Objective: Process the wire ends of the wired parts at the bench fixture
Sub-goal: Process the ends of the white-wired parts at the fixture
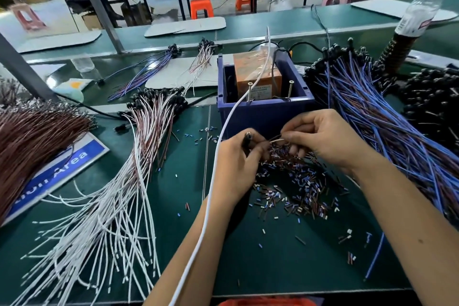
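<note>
Both hands meet just in front of the blue box (265,107) at bench centre. Left hand (238,164): fingers curled round a small black part (248,137), its round end poking up above the thumb. Right hand (323,136): thumb and fingertips pinch the thin wires (277,140) that run across from that part; the exact wire count is hard to make out, possibly two. The wire ends sit low against the near wall of the box.

Inside the box: an orange block (257,74) with two upright screws (249,90) at its near edge. A white cable (213,181) runs from the box down across the left forearm to the bottom edge.

Directly under the hands, a heap of cut insulation bits (295,191), blue, white and brown, is spread over the green mat (173,194).

Left of the hands: a fan of white and brown wired parts (119,201), black heads at the far end. Further left, a bundle of brown wires (32,136) lying over a blue sign (62,171).

Right of the hands: a large pile of blue and brown wired parts (387,117), passing under the right forearm. A plastic bottle (419,10) stands at the far right.
</note>
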Motion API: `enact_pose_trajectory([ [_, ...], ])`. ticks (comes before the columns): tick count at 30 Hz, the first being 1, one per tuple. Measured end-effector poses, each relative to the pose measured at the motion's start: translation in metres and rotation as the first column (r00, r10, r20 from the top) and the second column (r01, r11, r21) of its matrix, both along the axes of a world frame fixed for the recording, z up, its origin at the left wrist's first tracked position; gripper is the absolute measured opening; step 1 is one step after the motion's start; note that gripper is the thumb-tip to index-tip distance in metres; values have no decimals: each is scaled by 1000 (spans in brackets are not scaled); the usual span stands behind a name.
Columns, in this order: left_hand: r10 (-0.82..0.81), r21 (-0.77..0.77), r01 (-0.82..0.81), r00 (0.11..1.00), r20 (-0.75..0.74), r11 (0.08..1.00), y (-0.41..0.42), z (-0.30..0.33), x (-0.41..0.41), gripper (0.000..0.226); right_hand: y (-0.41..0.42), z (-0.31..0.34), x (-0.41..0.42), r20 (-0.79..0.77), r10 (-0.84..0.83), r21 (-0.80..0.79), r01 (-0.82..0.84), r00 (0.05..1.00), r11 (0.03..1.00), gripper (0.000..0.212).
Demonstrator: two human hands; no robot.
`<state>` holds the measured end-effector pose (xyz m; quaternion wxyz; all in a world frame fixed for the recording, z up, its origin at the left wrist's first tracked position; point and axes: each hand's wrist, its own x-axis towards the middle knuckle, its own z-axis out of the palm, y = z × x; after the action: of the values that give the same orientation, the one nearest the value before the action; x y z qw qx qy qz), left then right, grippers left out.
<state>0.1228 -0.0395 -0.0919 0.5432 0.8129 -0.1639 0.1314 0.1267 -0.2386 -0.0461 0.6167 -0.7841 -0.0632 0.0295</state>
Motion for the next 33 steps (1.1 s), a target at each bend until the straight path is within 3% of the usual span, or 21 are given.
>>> enact_pose_trajectory([
  [8, 22, 135, -22, 1000, 6, 991, 1, 2, -1, 14, 6, -10, -2, -36, -101, -6, 101, 994, 995, 5],
  [12, 21, 13, -20, 999, -28, 1000, 4, 4, -3, 19, -8, -6, -2, -38, -260, 46, 262, 965, 964, 6],
  [16, 38, -135, -52, 994, -103, 989, 4, 6, -3, 30, -32, 5, -7, -140, -56, -134, 37, 989, 990, 27],
  [19, 77, -131, -96, 987, -144, 987, 3, 5, -2, 36, -55, 20, -17, -120, 127, 78, -118, 985, 990, 37],
  [22, 87, -116, -106, 984, -155, 988, 2, 5, -2, 31, -69, 26, -28, 22, 279, 339, -270, 960, 901, 25],
  [26, 81, -49, -87, 990, -117, 995, 3, 4, -1, 19, -56, 28, -29, 135, 294, 358, -324, 946, 876, 33],
  [30, 162, -179, -180, 981, -108, 967, 4, 5, -2, 26, -44, 20, -20, 138, 100, 395, -148, 985, 907, 15],
  [33, 244, -281, -226, 969, 29, 933, 4, 9, -3, 18, -33, 11, -21, 41, 160, 280, -165, 986, 946, 14],
])
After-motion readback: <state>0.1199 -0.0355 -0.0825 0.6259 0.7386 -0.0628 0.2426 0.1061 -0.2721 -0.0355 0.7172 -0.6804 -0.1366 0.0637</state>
